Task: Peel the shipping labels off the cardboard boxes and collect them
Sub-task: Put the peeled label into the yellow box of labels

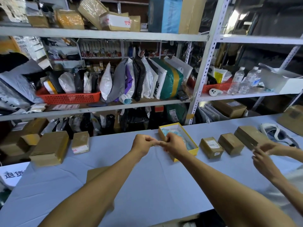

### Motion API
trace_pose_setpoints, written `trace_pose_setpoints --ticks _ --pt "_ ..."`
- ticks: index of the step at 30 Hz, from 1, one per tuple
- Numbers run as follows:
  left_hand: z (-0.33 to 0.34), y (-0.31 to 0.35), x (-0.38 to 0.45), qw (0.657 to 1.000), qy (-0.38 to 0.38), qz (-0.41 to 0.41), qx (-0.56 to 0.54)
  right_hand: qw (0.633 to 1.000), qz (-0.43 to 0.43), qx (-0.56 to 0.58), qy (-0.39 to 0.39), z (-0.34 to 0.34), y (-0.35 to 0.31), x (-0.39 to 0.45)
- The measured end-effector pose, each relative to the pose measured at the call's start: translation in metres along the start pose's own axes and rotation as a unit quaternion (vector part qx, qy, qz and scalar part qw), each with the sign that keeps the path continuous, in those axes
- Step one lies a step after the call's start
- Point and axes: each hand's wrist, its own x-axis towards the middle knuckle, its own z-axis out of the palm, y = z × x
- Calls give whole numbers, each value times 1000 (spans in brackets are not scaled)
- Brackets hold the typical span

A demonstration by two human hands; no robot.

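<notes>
My left hand [142,143] and my right hand [173,145] meet above the middle of the blue-grey table [155,185], fingertips pinched together and touching; no label shows between them. Just behind my right hand stands an open yellow box [194,150] with crumpled blue material inside. To the left are a large cardboard box [50,148] and a small box [80,142] with a white and red label on its front. On the right, a row of three brown boxes begins with one [211,147] that carries a white shipping label [211,143].
A flat cardboard piece [96,173] lies under my left forearm. Another person's hands [265,153] work at the right, by the last brown box [249,136]. A white headset [277,133] lies behind them. Metal shelves full of parcels rise beyond the table's far edge.
</notes>
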Motion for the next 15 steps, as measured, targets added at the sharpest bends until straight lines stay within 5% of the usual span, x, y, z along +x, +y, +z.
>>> trace_pose_setpoints --ticks 3,8,15 --pt "9 1 3 999 -16 -26 -20 1000 -1 -16 -12 -7 10 3" --pt "23 -11 41 996 68 -44 42 995 10 -101 -9 -9 32 39" --pt "45 1 125 983 -32 6 180 973 40 -229 -8 -19 58 95"
